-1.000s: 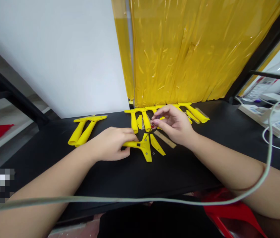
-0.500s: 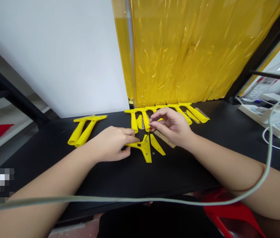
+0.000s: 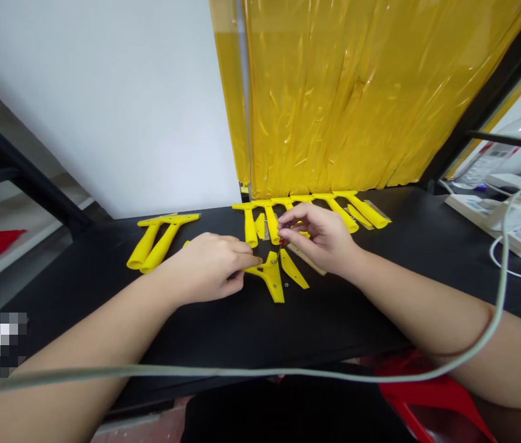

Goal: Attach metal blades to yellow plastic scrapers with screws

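Note:
My left hand [image 3: 217, 267] is closed around the handle of a yellow plastic scraper [image 3: 273, 283], which lies on the black table with its wide head towards the right. Between the thumb and fingers of my right hand [image 3: 318, 234] is a small screwdriver [image 3: 282, 242] with a reddish, partly hidden handle. Its thin shaft points down at a screw spot on the scraper head. Just right of that head lies a loose yellow cover plate [image 3: 294, 269]. A tiny metal nut [image 3: 287, 285] sits between the two. Under my right hand a flat brownish strip [image 3: 307, 258] shows in part.
Several yellow scrapers [image 3: 250, 224] stand in a row along the back, before a yellow plastic sheet [image 3: 325, 92]. Two more scrapers [image 3: 161, 246] lie at the left. Power strips [image 3: 486, 221] and a bottle [image 3: 500, 147] are at the right. A pale cable [image 3: 223, 371] crosses the foreground.
Almost nothing differs. My right hand's fingers have shifted slightly around the screwdriver, and its shaft appears a little more upright over the scraper head. My left hand stays on the handle.

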The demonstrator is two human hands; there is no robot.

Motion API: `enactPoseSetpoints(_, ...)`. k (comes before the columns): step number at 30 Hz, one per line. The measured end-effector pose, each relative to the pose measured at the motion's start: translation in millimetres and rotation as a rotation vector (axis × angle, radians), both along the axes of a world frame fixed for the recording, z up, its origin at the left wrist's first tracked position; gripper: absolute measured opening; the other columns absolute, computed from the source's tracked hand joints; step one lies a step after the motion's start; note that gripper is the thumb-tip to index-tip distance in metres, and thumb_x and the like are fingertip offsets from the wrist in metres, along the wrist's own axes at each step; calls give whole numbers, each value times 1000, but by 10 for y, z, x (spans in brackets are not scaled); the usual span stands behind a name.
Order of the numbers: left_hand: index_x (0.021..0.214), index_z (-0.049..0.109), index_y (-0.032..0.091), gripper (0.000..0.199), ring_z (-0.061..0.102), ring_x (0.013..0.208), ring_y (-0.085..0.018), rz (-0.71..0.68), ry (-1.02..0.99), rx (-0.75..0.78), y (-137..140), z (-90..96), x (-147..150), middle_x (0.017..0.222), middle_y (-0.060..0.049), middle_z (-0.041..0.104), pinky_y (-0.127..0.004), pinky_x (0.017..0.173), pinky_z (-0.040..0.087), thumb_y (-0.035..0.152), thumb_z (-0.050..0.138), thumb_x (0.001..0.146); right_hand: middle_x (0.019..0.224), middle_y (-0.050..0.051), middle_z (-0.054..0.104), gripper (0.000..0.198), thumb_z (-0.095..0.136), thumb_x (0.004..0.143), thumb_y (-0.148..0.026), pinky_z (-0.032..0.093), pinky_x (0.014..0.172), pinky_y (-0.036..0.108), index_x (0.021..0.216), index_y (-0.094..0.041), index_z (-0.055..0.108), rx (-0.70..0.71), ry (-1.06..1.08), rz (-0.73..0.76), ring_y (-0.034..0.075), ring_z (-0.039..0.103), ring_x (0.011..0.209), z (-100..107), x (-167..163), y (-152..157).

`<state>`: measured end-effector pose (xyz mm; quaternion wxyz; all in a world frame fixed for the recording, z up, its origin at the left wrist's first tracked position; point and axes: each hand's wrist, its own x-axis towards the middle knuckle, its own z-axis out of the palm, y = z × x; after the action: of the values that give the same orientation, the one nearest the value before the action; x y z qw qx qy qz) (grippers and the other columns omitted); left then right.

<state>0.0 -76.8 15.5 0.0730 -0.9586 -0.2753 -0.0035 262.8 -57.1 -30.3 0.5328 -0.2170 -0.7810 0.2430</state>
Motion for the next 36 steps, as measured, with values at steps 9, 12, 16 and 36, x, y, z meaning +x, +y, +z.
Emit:
enactPoseSetpoints(9, 120, 79, 28, 37, 72, 90, -24, -19, 5, 8, 13, -5, -10, 97, -3, 78, -37, 78, 53, 18, 57, 91, 101, 4, 70, 15, 71, 101, -32, 67, 77, 36, 113, -25, 65, -25, 73, -1, 18, 74, 83, -13, -19, -14)
enactPoseSetpoints(12, 120, 79, 28, 37, 72, 88, -24, -29, -6, 11, 13, -7, -11, 96, -4, 78, -37, 78, 53, 18, 58, 91, 98, 4, 68, 13, 64, 106, -34, 64, 76, 36, 116, -26, 63, -28, 76, -45, 19, 73, 83, 6, -23, -18)
enactPoseSetpoints(16, 121, 79, 27, 38, 72, 87, -23, -52, -36, 23, 6, -5, -13, 95, -4, 78, -35, 78, 54, 18, 59, 91, 90, 3, 64, 16, 48, 111, -30, 57, 68, 35, 115, -25, 63, -40, -74, -176, 18, 67, 75, 101, 26, -26)
enactPoseSetpoints(36, 125, 78, 25, 39, 74, 91, -21, -69, -108, 20, 46, -37, -50, 104, -4, 77, -33, 81, 57, 17, 57, 94, 98, 5, 77, 10, 67, 98, -14, 47, 78, 31, 100, -18, 75, -41, -857, -44, 19, 68, 87, 101, 4, -30)
